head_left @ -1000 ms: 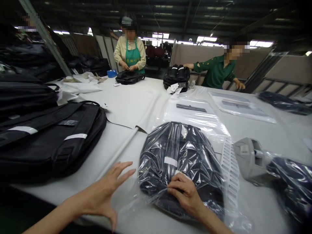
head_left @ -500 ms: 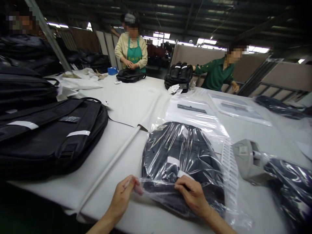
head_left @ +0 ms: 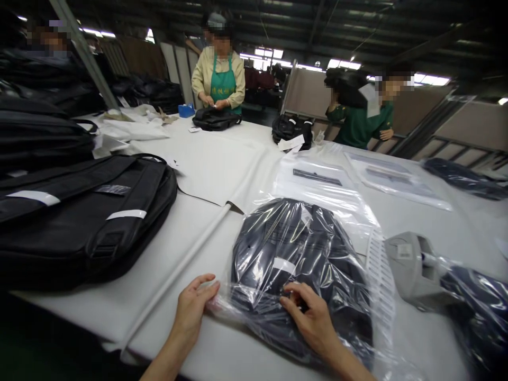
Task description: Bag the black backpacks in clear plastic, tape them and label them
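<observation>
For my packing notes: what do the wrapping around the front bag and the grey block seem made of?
Wrapping: thin, clear, glossy plastic film, from bright creases and the dark bag showing through. Grey block: probably matte moulded plastic, from its dull, even surface; painted metal possible.

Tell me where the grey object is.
In the head view, the grey object lies at right on the table, between the white strip and a wrapped bundle.

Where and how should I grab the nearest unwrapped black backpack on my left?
I'd take its top carry loop with your left hand, coming from above on the far right side: the backpack lies flat, shoulder straps up, and the loop arches off its far edge.
</observation>
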A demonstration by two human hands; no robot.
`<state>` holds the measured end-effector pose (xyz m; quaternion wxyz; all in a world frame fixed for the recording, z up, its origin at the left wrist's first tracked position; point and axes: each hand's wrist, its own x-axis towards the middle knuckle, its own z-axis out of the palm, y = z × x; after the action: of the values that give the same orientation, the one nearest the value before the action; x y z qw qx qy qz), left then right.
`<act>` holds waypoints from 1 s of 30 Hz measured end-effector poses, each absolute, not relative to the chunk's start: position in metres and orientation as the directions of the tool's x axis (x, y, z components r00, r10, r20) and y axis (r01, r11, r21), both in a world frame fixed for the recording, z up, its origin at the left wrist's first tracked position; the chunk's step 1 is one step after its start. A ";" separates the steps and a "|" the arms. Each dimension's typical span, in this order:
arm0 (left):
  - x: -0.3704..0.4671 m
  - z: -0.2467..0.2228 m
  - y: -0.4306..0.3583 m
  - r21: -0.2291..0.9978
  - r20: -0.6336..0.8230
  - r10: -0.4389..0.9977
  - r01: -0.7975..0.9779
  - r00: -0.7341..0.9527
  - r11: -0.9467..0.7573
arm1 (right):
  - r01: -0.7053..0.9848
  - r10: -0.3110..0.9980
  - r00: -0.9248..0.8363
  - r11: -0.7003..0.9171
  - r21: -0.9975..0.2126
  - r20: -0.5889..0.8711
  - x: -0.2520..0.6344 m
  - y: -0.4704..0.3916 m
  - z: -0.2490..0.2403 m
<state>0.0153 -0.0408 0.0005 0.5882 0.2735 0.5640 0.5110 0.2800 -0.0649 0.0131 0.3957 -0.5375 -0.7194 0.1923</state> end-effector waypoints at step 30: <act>0.076 -0.007 -0.085 0.160 0.482 0.755 0.803 0.445 -0.575 | 0.524 0.968 -0.030 0.228 -0.820 0.250 0.277 -0.057 0.021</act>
<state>0.0764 -0.0853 -0.0070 -0.0461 0.8487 0.4588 0.2592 0.2771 -0.0572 0.0206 0.4134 -0.5603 -0.6658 0.2682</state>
